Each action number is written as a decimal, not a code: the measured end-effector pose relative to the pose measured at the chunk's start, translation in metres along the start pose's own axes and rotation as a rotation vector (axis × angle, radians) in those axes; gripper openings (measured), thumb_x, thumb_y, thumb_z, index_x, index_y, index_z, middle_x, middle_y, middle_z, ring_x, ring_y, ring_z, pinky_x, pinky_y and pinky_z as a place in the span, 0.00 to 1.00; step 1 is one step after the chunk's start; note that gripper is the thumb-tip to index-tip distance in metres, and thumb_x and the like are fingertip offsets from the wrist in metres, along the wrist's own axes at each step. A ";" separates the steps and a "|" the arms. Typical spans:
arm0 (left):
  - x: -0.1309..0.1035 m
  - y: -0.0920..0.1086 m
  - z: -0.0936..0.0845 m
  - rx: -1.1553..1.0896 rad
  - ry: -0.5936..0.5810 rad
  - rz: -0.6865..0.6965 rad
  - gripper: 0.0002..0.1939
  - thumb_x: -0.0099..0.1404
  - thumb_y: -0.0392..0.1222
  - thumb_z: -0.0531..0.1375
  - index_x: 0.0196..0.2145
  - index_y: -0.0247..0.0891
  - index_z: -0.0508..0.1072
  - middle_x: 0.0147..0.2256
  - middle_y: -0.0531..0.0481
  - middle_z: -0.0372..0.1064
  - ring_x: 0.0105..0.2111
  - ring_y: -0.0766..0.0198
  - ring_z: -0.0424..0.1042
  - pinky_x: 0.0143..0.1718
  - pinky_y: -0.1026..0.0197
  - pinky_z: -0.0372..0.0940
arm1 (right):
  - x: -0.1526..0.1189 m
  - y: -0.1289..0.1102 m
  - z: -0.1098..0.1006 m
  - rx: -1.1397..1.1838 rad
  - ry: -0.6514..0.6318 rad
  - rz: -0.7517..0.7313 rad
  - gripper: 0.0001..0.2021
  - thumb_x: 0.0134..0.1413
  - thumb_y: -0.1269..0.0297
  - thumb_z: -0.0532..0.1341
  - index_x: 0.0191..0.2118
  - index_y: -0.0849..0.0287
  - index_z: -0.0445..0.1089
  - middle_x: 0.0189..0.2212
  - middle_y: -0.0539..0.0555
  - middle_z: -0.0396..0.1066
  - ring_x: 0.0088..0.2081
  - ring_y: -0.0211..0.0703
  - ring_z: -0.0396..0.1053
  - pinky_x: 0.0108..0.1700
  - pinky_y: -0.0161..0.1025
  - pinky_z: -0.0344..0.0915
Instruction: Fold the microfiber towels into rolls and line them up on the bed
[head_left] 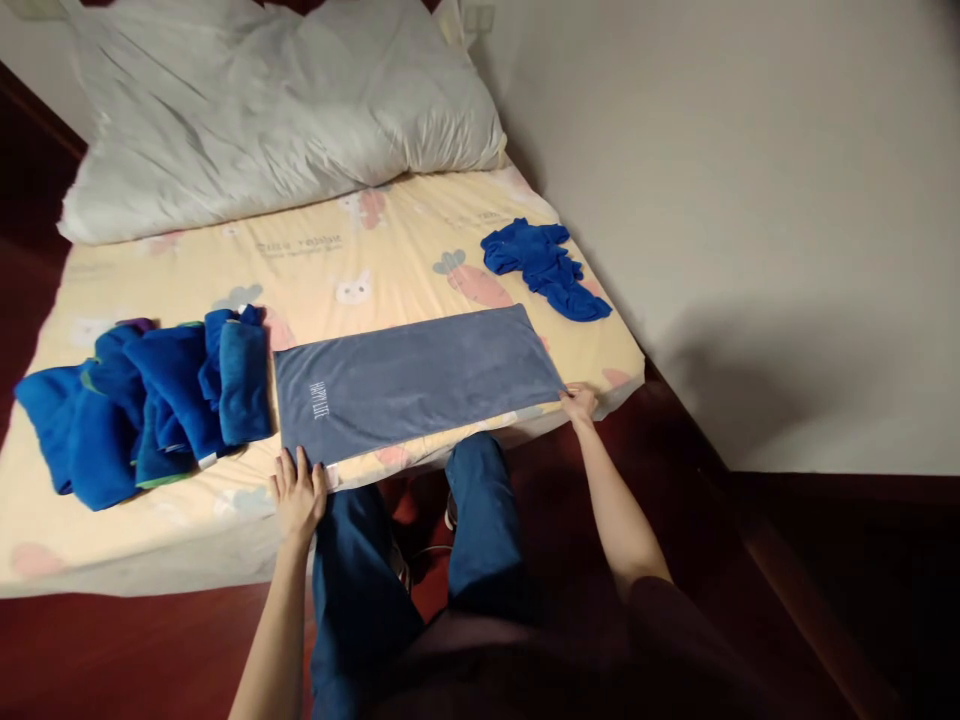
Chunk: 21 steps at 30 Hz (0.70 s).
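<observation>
A grey-blue towel [420,375] lies flat and long across the near edge of the bed, with white lettering "HAPPY LIFE" by its left end. My left hand [298,492] rests at the near left corner, fingers spread on the cloth and sheet. At the near right corner, my right hand [579,403] pinches the towel's edge between thumb and fingers. Just left of the towel sits a heap of blue fleece cloth [172,390] with green trim. A smaller crumpled blue cloth [540,262] lies beyond the towel's right end.
The bed [390,260] wears a yellow sheet printed with carrots and rabbits. A large pale grey pillow or quilt [285,110] fills its far end. To the right stands a plain wall [735,220]. My legs [487,520] are against or close to the bed's near side.
</observation>
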<state>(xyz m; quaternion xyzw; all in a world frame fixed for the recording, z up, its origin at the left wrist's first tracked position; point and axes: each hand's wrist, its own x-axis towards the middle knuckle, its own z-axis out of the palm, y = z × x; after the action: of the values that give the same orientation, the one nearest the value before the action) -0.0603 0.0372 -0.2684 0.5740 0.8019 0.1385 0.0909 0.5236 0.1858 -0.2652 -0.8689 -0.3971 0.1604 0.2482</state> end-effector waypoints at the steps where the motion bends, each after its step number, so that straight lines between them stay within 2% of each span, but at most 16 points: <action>1: 0.001 0.000 -0.002 0.010 -0.002 0.002 0.36 0.76 0.53 0.43 0.72 0.25 0.55 0.73 0.29 0.43 0.74 0.41 0.40 0.71 0.35 0.42 | -0.003 0.001 -0.002 -0.013 0.006 0.005 0.09 0.47 0.67 0.64 0.36 0.59 0.79 0.33 0.61 0.80 0.43 0.57 0.78 0.50 0.48 0.72; 3: 0.005 0.001 -0.008 0.027 0.011 0.027 0.35 0.75 0.53 0.44 0.70 0.25 0.58 0.72 0.29 0.44 0.74 0.40 0.40 0.71 0.35 0.42 | -0.012 -0.005 -0.004 -0.081 0.052 -0.039 0.15 0.49 0.67 0.61 0.44 0.62 0.78 0.42 0.66 0.79 0.49 0.60 0.75 0.53 0.53 0.70; 6: 0.021 0.008 -0.019 0.011 0.071 0.105 0.34 0.75 0.53 0.45 0.69 0.29 0.62 0.73 0.34 0.43 0.74 0.42 0.38 0.72 0.36 0.40 | -0.026 -0.029 0.002 -0.240 0.127 -0.263 0.25 0.59 0.66 0.55 0.61 0.62 0.70 0.62 0.69 0.67 0.61 0.63 0.64 0.60 0.60 0.63; 8: 0.041 0.015 -0.024 -0.022 0.098 0.171 0.33 0.75 0.53 0.46 0.70 0.32 0.60 0.74 0.38 0.40 0.74 0.45 0.38 0.73 0.39 0.39 | -0.030 -0.051 0.013 -0.313 0.080 -0.470 0.27 0.66 0.63 0.50 0.69 0.59 0.61 0.70 0.64 0.56 0.68 0.61 0.55 0.65 0.60 0.58; 10: 0.062 0.021 -0.021 -0.053 0.094 0.204 0.33 0.75 0.53 0.46 0.71 0.33 0.59 0.75 0.40 0.38 0.75 0.47 0.38 0.73 0.40 0.40 | -0.030 -0.067 0.028 -0.368 -0.023 -0.604 0.29 0.70 0.58 0.46 0.73 0.58 0.54 0.75 0.59 0.46 0.73 0.56 0.45 0.70 0.58 0.51; 13: 0.085 0.026 -0.006 -0.078 0.063 0.167 0.33 0.75 0.53 0.46 0.71 0.34 0.57 0.74 0.38 0.40 0.74 0.47 0.38 0.73 0.39 0.41 | -0.025 -0.074 0.055 -0.440 -0.143 -0.567 0.32 0.72 0.54 0.43 0.75 0.61 0.49 0.76 0.59 0.40 0.75 0.54 0.37 0.73 0.59 0.41; 16: 0.089 0.025 0.011 -0.069 0.103 0.129 0.33 0.75 0.52 0.45 0.71 0.33 0.57 0.73 0.37 0.44 0.74 0.48 0.41 0.73 0.41 0.40 | -0.022 -0.064 0.071 -0.445 -0.163 -0.519 0.33 0.73 0.51 0.41 0.75 0.63 0.46 0.76 0.60 0.38 0.76 0.54 0.35 0.74 0.60 0.37; 19: 0.085 0.023 0.018 -0.065 0.141 0.144 0.32 0.75 0.50 0.46 0.71 0.34 0.58 0.73 0.37 0.45 0.74 0.49 0.43 0.73 0.42 0.40 | -0.017 -0.060 0.070 -0.428 -0.160 -0.542 0.33 0.72 0.51 0.43 0.75 0.63 0.48 0.76 0.60 0.40 0.76 0.56 0.37 0.74 0.60 0.38; 21: 0.083 0.022 0.018 -0.064 0.135 0.146 0.32 0.74 0.49 0.47 0.71 0.35 0.59 0.73 0.38 0.46 0.74 0.49 0.43 0.72 0.42 0.40 | -0.008 -0.069 0.064 -0.412 -0.136 -0.565 0.33 0.72 0.51 0.44 0.74 0.63 0.51 0.75 0.61 0.42 0.75 0.57 0.39 0.73 0.60 0.41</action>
<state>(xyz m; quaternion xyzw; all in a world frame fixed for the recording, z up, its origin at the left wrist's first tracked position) -0.0619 0.1247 -0.2772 0.6170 0.7575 0.2085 0.0448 0.4460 0.2382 -0.2783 -0.7440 -0.6613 0.0593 0.0752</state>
